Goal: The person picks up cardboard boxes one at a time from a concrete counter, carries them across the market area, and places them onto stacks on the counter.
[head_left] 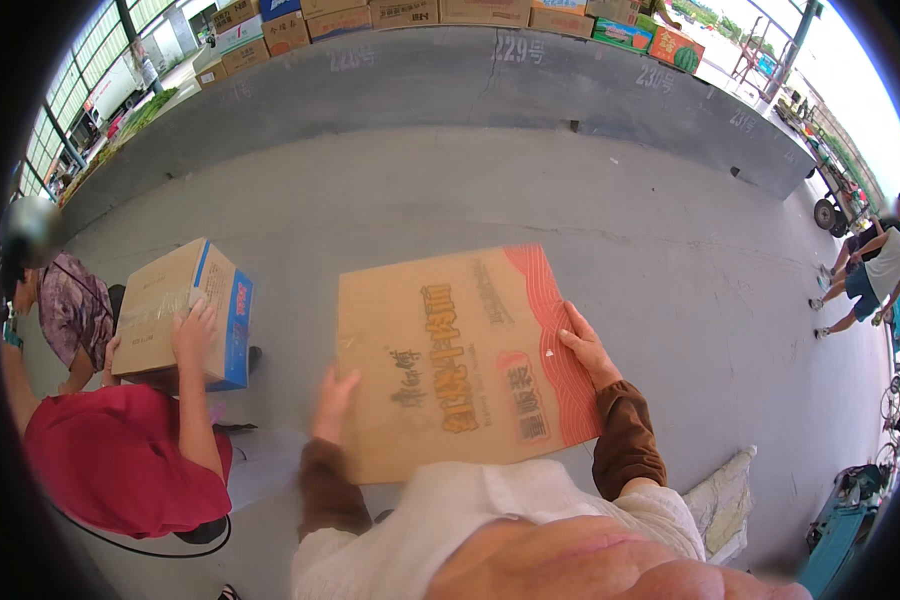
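A large brown cardboard box (pixel 450 360) with a red wavy band along its right side is held in front of my body, its printed face turned up. My left hand (pixel 335 400), slightly blurred, grips the box's left edge with curled fingers. My right hand (pixel 587 350) clasps the right edge, thumb on the red band. To the left, a co-worker in a red top (pixel 130 460) holds a smaller brown box (pixel 165 300) with a blue side, apart from mine.
A long grey concrete platform (pixel 420 80) carries stacked boxes (pixel 400 12) across the back. Another person (pixel 70 310) is at far left, two more (pixel 870 260) at right near a cart (pixel 825 210) and a teal vehicle (pixel 830 530). A pale sack (pixel 720 500) lies on the floor at lower right.
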